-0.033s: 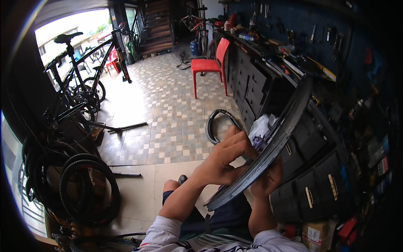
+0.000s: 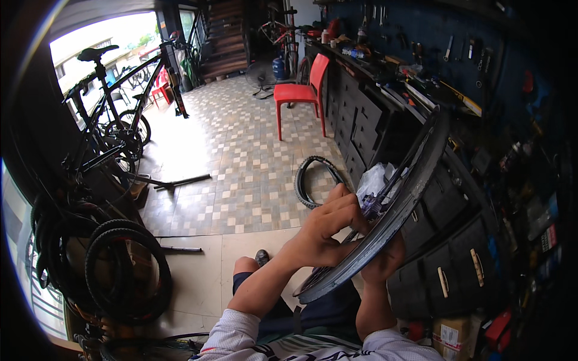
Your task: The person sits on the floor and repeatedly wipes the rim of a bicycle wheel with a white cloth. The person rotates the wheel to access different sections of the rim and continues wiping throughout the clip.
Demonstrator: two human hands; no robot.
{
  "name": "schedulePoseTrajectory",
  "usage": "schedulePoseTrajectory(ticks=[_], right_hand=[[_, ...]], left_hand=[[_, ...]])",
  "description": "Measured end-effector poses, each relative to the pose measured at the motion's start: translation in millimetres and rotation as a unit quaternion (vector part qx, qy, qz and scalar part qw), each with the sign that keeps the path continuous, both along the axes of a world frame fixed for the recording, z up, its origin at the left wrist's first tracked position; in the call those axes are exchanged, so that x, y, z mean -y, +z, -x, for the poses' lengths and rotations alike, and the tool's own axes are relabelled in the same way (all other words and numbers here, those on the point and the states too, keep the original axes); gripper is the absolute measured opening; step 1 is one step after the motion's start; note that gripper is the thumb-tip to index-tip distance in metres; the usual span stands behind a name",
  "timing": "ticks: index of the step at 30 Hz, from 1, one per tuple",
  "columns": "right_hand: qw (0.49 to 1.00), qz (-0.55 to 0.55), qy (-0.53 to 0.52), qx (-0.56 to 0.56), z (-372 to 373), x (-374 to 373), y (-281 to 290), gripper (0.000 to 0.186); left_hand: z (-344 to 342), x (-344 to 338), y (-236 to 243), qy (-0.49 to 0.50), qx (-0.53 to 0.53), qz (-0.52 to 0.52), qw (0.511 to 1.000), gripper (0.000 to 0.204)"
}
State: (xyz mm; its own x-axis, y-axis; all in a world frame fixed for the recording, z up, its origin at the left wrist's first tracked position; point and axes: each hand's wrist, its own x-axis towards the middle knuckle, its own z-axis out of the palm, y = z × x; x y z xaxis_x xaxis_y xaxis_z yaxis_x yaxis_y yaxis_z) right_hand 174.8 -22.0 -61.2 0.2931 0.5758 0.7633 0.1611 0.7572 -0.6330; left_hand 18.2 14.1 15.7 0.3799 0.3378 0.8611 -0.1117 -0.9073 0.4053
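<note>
A bicycle wheel (image 2: 424,186) with a worn, bare-looking rim is tilted in front of me, running from my lap up toward the bench at the right. My left hand (image 2: 328,222) is curled at the inner side of the rim, fingers bent and gripping it near the spokes. My right hand (image 2: 382,262) grips the same rim from the far right side, partly hidden behind it. Beyond the wheel a loose tyre (image 2: 304,192) lies on the floor beside a white plastic bag (image 2: 373,177).
Bikes (image 2: 114,105) stand at the left above piled tyres (image 2: 96,265) and metal tubes (image 2: 180,182). A red chair (image 2: 295,93) stands by the dark drawer cabinets (image 2: 349,108), below a wall of tools (image 2: 448,48). A cardboard box (image 2: 451,334) sits at lower right.
The wheel has shifted very slightly, showing more spokes. My left hand's fingers have moved a little downward with it.
</note>
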Motion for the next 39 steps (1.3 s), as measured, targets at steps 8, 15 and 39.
schedulePoseTrajectory(ticks=[8,15,39], right_hand=[[0.973,0.164,0.157,-0.05,-21,7,30,0.033],[0.964,0.146,0.213,-0.058,-25,2,25,0.052],[0.952,0.217,0.206,-0.061,-38,9,18,0.049]], left_hand=[[10,-1,7,-0.083,-0.057,0.01,0.995,0.037],[4,-13,8,-0.073,-0.077,-0.021,0.994,0.04],[0,4,22,-0.072,-0.085,-0.071,0.991,0.038]])
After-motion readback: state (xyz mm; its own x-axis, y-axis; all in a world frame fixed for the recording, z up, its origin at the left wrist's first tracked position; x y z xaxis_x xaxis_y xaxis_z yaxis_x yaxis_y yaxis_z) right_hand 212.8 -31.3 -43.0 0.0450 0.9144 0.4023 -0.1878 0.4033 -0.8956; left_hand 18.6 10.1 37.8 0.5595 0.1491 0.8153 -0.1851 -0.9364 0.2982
